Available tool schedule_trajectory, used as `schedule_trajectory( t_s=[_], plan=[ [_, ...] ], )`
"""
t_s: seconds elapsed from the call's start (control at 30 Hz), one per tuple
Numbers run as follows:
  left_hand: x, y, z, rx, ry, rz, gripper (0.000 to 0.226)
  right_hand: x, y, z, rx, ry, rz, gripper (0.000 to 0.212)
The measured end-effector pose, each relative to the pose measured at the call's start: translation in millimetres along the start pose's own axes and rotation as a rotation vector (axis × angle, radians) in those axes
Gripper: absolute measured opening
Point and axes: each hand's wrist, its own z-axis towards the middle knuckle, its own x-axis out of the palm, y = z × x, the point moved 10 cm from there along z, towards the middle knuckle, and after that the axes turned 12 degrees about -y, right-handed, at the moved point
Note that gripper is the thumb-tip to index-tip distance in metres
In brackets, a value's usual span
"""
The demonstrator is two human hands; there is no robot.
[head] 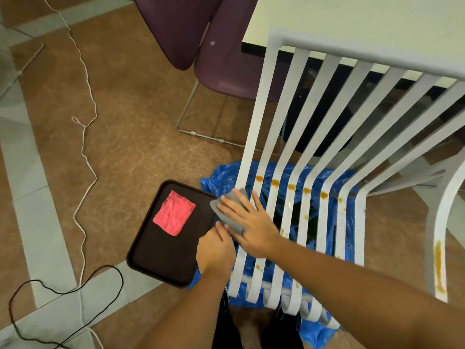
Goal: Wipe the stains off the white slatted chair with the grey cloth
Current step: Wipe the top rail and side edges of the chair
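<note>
The white slatted chair (pixel 324 137) stands in front of me, seen from above. Orange-brown stains (pixel 275 182) run in a row across its seat slats, with a long one on the right leg. The grey cloth (pixel 230 214) lies on the chair's leftmost slats. My right hand (pixel 247 222) presses flat on the cloth with straight, spread fingers. My left hand (pixel 215 250) is beside it at the chair's left edge, fingers curled at the cloth's near end; what exactly they hold is hidden.
A dark brown tray (pixel 161 250) with a folded pink cloth (pixel 174 212) lies on the floor left of the chair. Blue plastic sheet (pixel 224 177) is spread under the chair. A purple chair (pixel 219 54) and a table stand behind. White and black cords run along the floor at left.
</note>
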Motion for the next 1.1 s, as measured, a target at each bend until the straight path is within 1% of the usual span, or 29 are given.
schedule_trajectory(
  t_s=[0.1, 0.2, 0.3, 0.4, 0.47, 0.53, 0.6, 0.73, 0.8, 0.83, 0.9, 0.97, 1.03, 1.1],
  plan=[
    [1, 2, 2, -0.012, 0.007, -0.051, 0.048, 3, 3, -1, -0.076, 0.009, -0.019, 0.056],
    [-3, 0, -1, -0.022, 0.002, -0.030, 0.055, -2, -23, 35, -0.152, 0.092, -0.170, 0.059],
    [-3, -3, -3, -0.009, 0.006, -0.031, 0.057, -31, -69, 84, -0.132, 0.055, -0.317, 0.060],
    [-3, -2, -4, 0.014, -0.007, -0.039, 0.057, -57, -99, 114, -0.044, -0.007, -0.399, 0.061],
    [-4, -2, -4, 0.021, -0.017, -0.035, 0.057, -58, -100, 114, 0.065, -0.026, -0.350, 0.062],
    [-4, -2, -4, 0.021, -0.023, -0.043, 0.057, -46, -88, 100, 0.189, -0.030, -0.187, 0.062],
    [-5, -4, -4, 0.030, -0.032, -0.044, 0.052, -28, -66, 76, 0.255, -0.023, -0.031, 0.061],
    [-5, -4, -4, 0.056, -0.039, -0.027, 0.036, -4, -17, 28, 0.244, -0.004, 0.171, 0.064],
    [-5, -4, -4, 0.069, -0.046, -0.013, 0.033, 0, -6, 17, 0.228, 0.005, 0.176, 0.065],
    [-4, -4, -5, 0.069, -0.048, -0.015, 0.032, 1, -6, 17, 0.200, 0.018, 0.142, 0.066],
    [-6, -4, -4, 0.064, -0.050, -0.024, 0.028, 0, -12, 26, 0.086, 0.053, 0.026, 0.065],
    [-6, -5, -4, 0.065, -0.057, -0.020, 0.026, -9, -35, 49, -0.021, 0.063, -0.119, 0.061],
    [-5, -5, -4, 0.068, -0.058, -0.019, 0.027, -27, -70, 83, -0.036, 0.028, -0.248, 0.060],
    [-6, -7, -5, 0.074, -0.058, -0.011, 0.030, -47, -97, 111, 0.011, -0.026, -0.337, 0.061]
  ],
)
